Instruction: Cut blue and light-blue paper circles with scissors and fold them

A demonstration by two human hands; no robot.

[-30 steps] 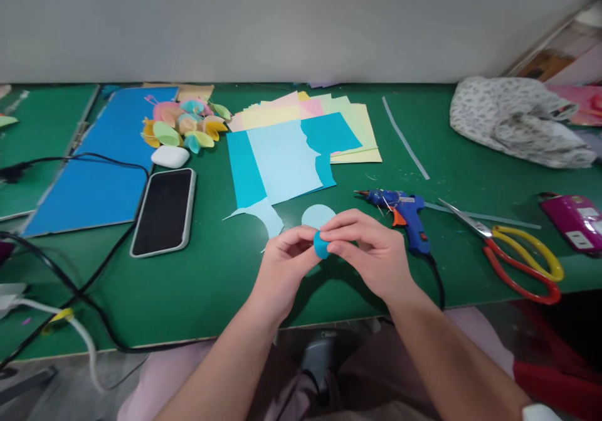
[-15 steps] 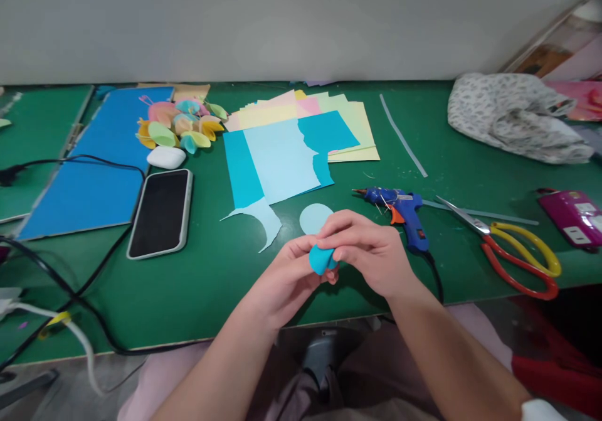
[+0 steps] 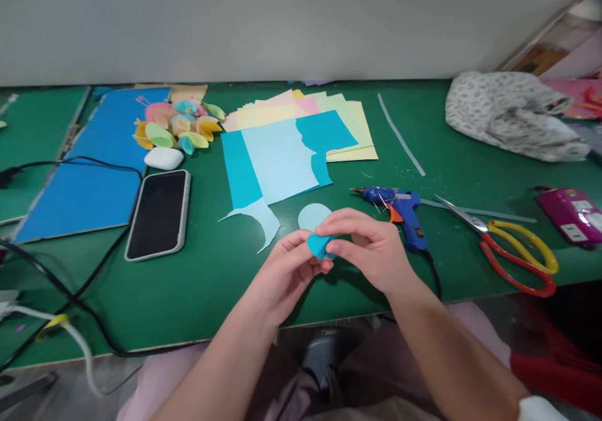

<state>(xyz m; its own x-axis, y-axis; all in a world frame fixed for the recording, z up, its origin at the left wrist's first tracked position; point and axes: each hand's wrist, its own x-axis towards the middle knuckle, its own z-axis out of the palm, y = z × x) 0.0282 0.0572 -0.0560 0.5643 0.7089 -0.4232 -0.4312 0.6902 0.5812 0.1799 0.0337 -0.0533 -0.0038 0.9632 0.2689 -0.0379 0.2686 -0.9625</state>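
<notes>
Between my two hands is a small folded piece of blue paper (image 3: 318, 246), held above the near part of the green table. My left hand (image 3: 286, 270) grips it from the left with thumb and fingers. From the right, my right hand (image 3: 367, 245) pinches its edge; some fingertips are hidden behind the paper. Just beyond my fingers lies a pale blue paper circle (image 3: 313, 216), partly covered by my right hand. A curved pale blue offcut (image 3: 263, 217) rests to the left, touching the cut blue sheets (image 3: 282, 164).
A blue glue gun (image 3: 399, 211) and scissors (image 3: 498, 239) lie on the right. Paper petals (image 3: 179, 123), a white case (image 3: 163, 157) and a phone (image 3: 158, 215) are on the left, near black cables (image 3: 70, 289). A patterned cloth (image 3: 508, 117) sits at the back right.
Both hands and the blue paper have shifted slightly up, and the fold looks flatter from here. My right fingers have moved a little on its edge. The things on the table have not moved.
</notes>
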